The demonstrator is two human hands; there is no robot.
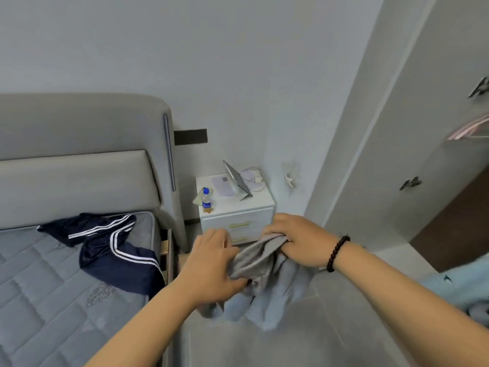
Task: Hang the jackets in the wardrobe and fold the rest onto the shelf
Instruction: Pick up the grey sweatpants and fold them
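I hold a light grey garment [254,263] in the air between the bed and the wardrobe. My right hand [293,238] grips its bunched top edge. My left hand [211,260] grips the cloth lower on the left, fingers curled into the folds. The pale blue-grey rest of the garment [267,305] hangs down below both hands. A navy garment with white stripes [113,250] lies crumpled on the bare mattress [47,292] at the left. The open wardrobe [449,160] stands at the right, with a pink hanger [468,129] at its edge.
A white nightstand [235,207] stands by the headboard [79,154], bearing a bottle [206,200], a propped tablet [236,180] and cables. A light blue cloth [457,290] shows at the lower right. Grey floor [304,340] lies below my arms.
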